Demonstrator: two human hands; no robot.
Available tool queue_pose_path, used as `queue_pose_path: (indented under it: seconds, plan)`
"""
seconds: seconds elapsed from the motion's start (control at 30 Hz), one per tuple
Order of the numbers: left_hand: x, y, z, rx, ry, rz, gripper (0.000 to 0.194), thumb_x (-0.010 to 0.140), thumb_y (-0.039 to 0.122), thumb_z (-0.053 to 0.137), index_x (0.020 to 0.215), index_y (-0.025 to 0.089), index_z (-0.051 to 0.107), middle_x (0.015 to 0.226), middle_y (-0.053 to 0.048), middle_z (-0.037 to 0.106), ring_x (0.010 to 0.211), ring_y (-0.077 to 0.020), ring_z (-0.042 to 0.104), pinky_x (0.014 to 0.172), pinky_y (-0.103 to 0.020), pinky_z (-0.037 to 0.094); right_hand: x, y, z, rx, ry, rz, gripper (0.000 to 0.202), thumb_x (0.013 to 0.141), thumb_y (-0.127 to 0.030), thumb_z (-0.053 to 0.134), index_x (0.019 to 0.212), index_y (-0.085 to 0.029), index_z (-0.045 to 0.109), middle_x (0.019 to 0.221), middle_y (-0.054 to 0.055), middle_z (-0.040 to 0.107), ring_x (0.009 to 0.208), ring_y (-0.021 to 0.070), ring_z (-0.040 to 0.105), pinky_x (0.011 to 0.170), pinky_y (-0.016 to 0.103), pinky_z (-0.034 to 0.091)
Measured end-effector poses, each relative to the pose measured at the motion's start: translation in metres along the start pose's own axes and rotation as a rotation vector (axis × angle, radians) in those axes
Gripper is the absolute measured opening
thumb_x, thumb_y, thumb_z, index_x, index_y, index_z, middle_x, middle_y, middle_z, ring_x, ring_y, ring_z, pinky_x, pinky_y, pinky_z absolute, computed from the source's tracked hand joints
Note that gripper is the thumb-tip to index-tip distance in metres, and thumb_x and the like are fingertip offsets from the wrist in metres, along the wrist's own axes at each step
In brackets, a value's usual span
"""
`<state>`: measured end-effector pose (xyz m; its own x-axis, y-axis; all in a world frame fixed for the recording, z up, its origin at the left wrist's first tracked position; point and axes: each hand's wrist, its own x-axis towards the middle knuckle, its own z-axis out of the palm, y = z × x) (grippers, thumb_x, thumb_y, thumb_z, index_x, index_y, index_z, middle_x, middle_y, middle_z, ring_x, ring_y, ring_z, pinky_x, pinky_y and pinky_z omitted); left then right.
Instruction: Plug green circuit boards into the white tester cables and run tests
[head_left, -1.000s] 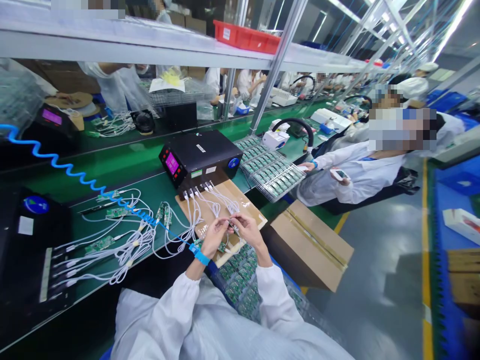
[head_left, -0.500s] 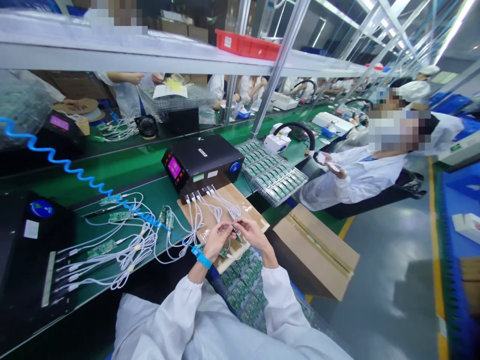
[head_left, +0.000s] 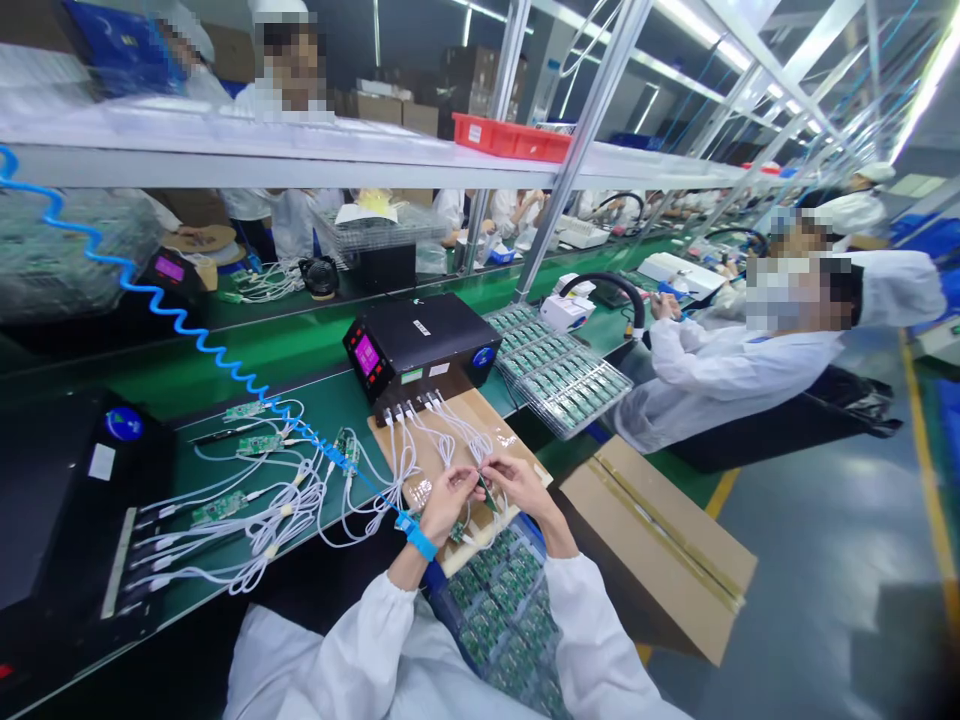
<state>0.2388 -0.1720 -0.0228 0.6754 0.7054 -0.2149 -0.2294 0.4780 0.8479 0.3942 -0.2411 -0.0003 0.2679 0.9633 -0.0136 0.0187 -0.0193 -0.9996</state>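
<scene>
Head view: Two bare hands meet fingertip to fingertip at a factory bench, the left hand (head_left: pixel 448 500), banded in bright blue plastic (head_left: pixel 421 541), and the right hand (head_left: pixel 520 489) both pinching a slim, dark-green piece (head_left: pixel 486 488), apparently a small circuit board. The piece is held just above a flat sheet of brown cardboard (head_left: pixel 517 447), near its front edge. Thin white cables (head_left: pixel 448 450) run over the sheet from a black metal box (head_left: pixel 431 335) with a magenta screen (head_left: pixel 367 354); whether one joins the piece is too small to tell. Green circuit boards (head_left: pixel 480 635) lie in rows below, between the forearms.

The step in hand appears to be close two-handed fingertip work on the piece. The next move, by the look of it, calls for a steady pinch from one hand, fine alignment from the other, and enough slack in the cables to avoid a tug.
</scene>
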Motion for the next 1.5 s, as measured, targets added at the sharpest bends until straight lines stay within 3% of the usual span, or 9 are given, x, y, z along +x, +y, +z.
queue_pose_path:
  seconds: [0.37, 0.57, 0.8, 0.97, 1.13, 1.23, 1.33, 1.43, 1.5]
  plan:
    - [0.003, -0.002, 0.007, 0.002, 0.015, 0.003, 0.066, 0.059, 0.066, 0.090, 0.089, 0.013, 0.067, 0.078, -0.007, 0.074, 0.067, -0.0196, 0.073, 0.073, -0.035, 0.062, 0.001, 0.008, -0.002, -0.069, 0.013, -0.045, 0.040, 0.082, -0.056, 0.079, 0.090, -0.017, 0.075, 0.084, 0.003, 0.070, 0.074, 0.0152, 0.062, 0.074, 0.029, 0.053]
    - [0.004, 0.002, 0.009, -0.047, 0.026, -0.022, 0.063, 0.061, 0.063, 0.091, 0.092, 0.013, 0.069, 0.075, -0.004, 0.072, 0.067, -0.0151, 0.071, 0.072, -0.028, 0.060, -0.036, 0.021, -0.013, -0.182, 0.185, -0.028, 0.058, 0.089, -0.059, 0.071, 0.132, -0.020, 0.069, 0.101, 0.007, 0.075, 0.093, 0.0210, 0.070, 0.091, 0.037, 0.057]
    - [0.007, 0.001, 0.009, -0.111, 0.082, -0.053, 0.061, 0.059, 0.062, 0.093, 0.086, 0.013, 0.067, 0.073, -0.001, 0.067, 0.065, -0.0124, 0.069, 0.065, -0.024, 0.058, -0.085, 0.052, -0.001, -0.457, 0.273, -0.022, 0.044, 0.092, -0.060, 0.066, 0.097, -0.018, 0.078, 0.098, 0.011, 0.076, 0.089, 0.0242, 0.070, 0.088, 0.037, 0.056]
    - [0.006, 0.001, 0.008, -0.121, 0.071, -0.086, 0.065, 0.055, 0.062, 0.095, 0.087, 0.013, 0.066, 0.074, -0.001, 0.067, 0.064, -0.0111, 0.068, 0.065, -0.023, 0.058, -0.086, 0.058, 0.013, -0.452, 0.330, -0.065, 0.044, 0.093, -0.061, 0.064, 0.089, -0.019, 0.075, 0.094, 0.011, 0.076, 0.090, 0.0244, 0.071, 0.088, 0.035, 0.055]
    - [0.005, 0.004, 0.004, -0.066, 0.038, -0.066, 0.061, 0.058, 0.060, 0.094, 0.087, 0.013, 0.067, 0.077, -0.005, 0.069, 0.065, -0.0143, 0.070, 0.065, -0.027, 0.060, -0.085, 0.056, 0.006, -0.487, 0.354, -0.114, 0.041, 0.095, -0.058, 0.063, 0.089, -0.019, 0.076, 0.095, 0.011, 0.076, 0.092, 0.0250, 0.071, 0.088, 0.036, 0.056]
    - [0.004, 0.020, -0.006, -0.005, 0.053, 0.012, 0.058, 0.066, 0.057, 0.091, 0.098, 0.013, 0.071, 0.081, -0.005, 0.071, 0.064, -0.0144, 0.068, 0.057, -0.025, 0.056, -0.084, 0.055, -0.007, -0.533, 0.386, -0.156, 0.038, 0.095, -0.055, 0.064, 0.090, -0.020, 0.076, 0.098, 0.012, 0.076, 0.093, 0.0255, 0.072, 0.089, 0.037, 0.057]
    - [0.013, 0.056, -0.030, 0.202, 0.211, 0.266, 0.049, 0.085, 0.056, 0.076, 0.114, 0.017, 0.070, 0.083, -0.005, 0.072, 0.063, -0.0129, 0.065, 0.053, -0.022, 0.050, -0.081, 0.058, -0.022, -0.603, 0.437, -0.218, 0.036, 0.095, -0.054, 0.065, 0.092, -0.020, 0.077, 0.098, 0.012, 0.076, 0.095, 0.0262, 0.072, 0.091, 0.039, 0.058]
    - [0.035, 0.101, -0.061, 0.507, 0.462, 0.605, 0.046, 0.094, 0.050, 0.066, 0.130, 0.021, 0.064, 0.127, -0.013, 0.070, 0.080, -0.0148, 0.069, 0.065, -0.027, 0.056, -0.078, 0.066, -0.028, -0.675, 0.452, -0.264, 0.037, 0.096, -0.055, 0.063, 0.094, -0.021, 0.078, 0.098, 0.012, 0.076, 0.096, 0.0271, 0.072, 0.092, 0.042, 0.057]
    - [0.052, 0.125, -0.079, 0.641, 0.507, 0.670, 0.053, 0.093, 0.048, 0.066, 0.137, 0.021, 0.059, 0.144, -0.017, 0.061, 0.077, -0.0140, 0.068, 0.065, -0.029, 0.057, -0.077, 0.073, -0.027, -0.702, 0.441, -0.271, 0.038, 0.098, -0.055, 0.061, 0.095, -0.021, 0.078, 0.098, 0.012, 0.076, 0.095, 0.0274, 0.071, 0.092, 0.043, 0.058]
